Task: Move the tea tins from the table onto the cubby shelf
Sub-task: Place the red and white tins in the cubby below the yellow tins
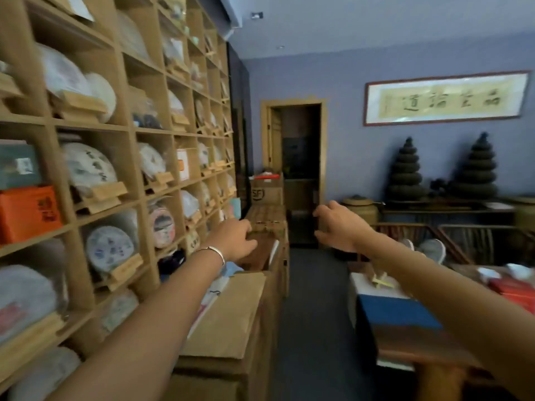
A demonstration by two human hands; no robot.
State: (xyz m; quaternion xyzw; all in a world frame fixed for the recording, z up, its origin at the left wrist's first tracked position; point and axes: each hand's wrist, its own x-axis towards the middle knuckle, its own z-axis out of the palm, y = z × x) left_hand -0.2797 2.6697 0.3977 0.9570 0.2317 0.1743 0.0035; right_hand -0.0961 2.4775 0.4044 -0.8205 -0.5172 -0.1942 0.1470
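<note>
Currently, both arms extend forward with nothing held. The left hand [234, 240] has its fingers loosely curled, close over the dark brown flat box [257, 251] that lies on a stack of brown cardboard cartons [231, 316]; motion blur prevents confirming contact. The right hand [337, 227] hangs in mid-air over the aisle, fingers [322, 211] loosely curled and empty.

No tea tin can be identified with certainty. The dark wooden surface [405, 345] at lower right carries red boxes [512, 289] and a blue panel [396, 311]; whether any of these are the tins cannot be told.

Risks:
- The view points away from the surface, so a reach back toward it would be unsighted and could knock the white cups [518, 270].
- The tall wooden cubby shelf [130, 134] is already crowded with white paper-wrapped round tea cakes [86, 166] on stands; inserting a tin could dislodge one.
- The cartons narrow the aisle and obstruct the lower cubbies.
</note>
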